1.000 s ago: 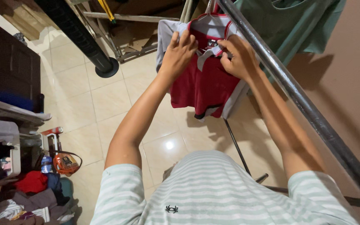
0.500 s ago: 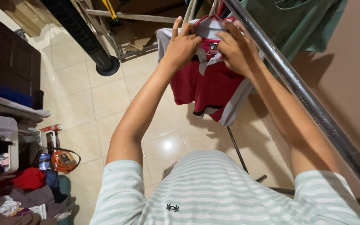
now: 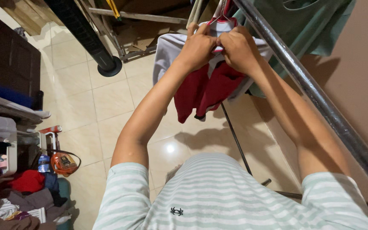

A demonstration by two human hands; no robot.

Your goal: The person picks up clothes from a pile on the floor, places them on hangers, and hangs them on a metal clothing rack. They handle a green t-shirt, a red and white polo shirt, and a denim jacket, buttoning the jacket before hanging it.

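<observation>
Left hand and right hand now pressed together at collar of red and grey shirt, no longer apart. Shirt lifted higher toward metal rail, body bunched narrower, grey sleeve spread wider to left.

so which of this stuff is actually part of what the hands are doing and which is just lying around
In hand:
left hand
right hand
red and white shirt
hanger
metal rail

Lying about:
green shirt
clothes pile
orange tool
black pole base
</observation>
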